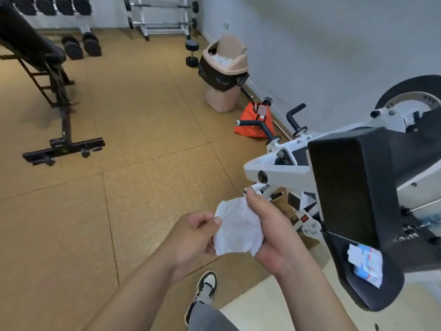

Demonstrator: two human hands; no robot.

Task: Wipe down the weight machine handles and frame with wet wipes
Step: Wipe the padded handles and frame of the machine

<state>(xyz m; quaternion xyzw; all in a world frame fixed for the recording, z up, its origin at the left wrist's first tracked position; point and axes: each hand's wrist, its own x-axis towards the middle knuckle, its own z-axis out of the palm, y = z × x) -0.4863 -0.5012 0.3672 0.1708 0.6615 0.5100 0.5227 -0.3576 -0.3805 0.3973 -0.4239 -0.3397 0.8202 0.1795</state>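
Beside the white-framed weight machine point(281, 172) | crumpled white wet wipe point(238, 228) held mid-air, apparently off the frame | left hand point(193, 237) pinches its edge, right hand point(272, 232) grips it bunched | progress: wipe seemingly being readied; black foam handles point(255, 124) untouched now; how much is already wiped, cannot tell.

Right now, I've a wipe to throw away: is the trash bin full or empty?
Looks nearly full: in the trash bin, crumpled white waste reaches its tilted lid.
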